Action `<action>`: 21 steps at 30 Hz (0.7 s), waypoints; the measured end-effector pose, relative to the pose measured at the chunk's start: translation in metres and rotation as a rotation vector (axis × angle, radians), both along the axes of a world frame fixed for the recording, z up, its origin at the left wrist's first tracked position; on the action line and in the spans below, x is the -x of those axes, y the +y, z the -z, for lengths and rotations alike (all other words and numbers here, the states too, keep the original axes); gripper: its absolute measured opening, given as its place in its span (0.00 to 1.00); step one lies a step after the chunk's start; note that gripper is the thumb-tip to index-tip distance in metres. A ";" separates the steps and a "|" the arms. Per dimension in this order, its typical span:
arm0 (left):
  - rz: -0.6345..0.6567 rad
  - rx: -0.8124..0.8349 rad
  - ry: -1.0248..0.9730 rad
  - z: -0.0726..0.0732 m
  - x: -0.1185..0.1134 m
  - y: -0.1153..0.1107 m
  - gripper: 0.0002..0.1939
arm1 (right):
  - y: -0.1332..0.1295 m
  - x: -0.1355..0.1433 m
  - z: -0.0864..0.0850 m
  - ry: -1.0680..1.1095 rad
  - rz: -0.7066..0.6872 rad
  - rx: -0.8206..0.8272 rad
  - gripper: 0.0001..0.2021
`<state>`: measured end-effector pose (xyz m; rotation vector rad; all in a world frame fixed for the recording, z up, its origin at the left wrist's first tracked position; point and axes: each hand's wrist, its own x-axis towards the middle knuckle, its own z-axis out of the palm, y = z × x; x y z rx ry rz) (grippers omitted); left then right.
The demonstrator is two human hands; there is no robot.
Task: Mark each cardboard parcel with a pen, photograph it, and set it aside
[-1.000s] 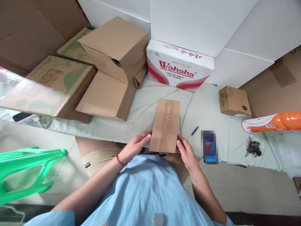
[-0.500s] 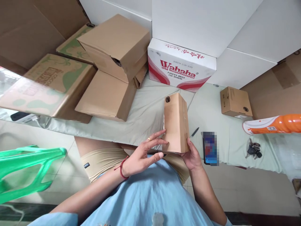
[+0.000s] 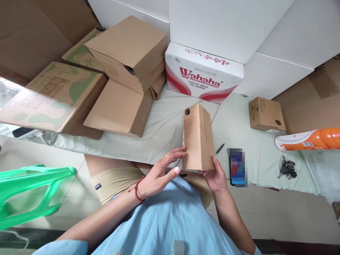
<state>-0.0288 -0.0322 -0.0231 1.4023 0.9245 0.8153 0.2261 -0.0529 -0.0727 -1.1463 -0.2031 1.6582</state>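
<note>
A brown cardboard box with a round black mark near its far left corner is tilted at the table's front edge. My right hand grips its near right corner, thumb on the side and the other fingers partly hidden beneath. On the box's left, my left hand lies with fingers stretched out, their tips against its left side and the thumb apart. A ring and a red string bracelet show on that hand. Just right of the box lies a dark pen, with a phone beyond it.
Large cardboard boxes are stacked at the left. A white and red Wahaha carton stands against the wall. To the right are a small cardboard box, an orange bottle and keys. A green plastic stool stands on the floor at left.
The box has turned slightly, showing more of its right face. My left hand has shifted a little to the left, its fingertips still at the box's left side.
</note>
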 end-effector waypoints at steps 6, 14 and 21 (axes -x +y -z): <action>-0.044 0.167 0.127 0.003 -0.005 0.001 0.38 | -0.011 0.002 -0.002 -0.544 -0.071 -0.263 0.30; -0.028 0.199 0.243 0.009 -0.013 0.004 0.33 | -0.020 0.000 -0.014 -1.278 -0.217 -0.560 0.34; -0.003 0.118 0.396 0.017 -0.009 0.003 0.29 | -0.021 0.004 -0.015 -1.308 -0.261 -0.633 0.33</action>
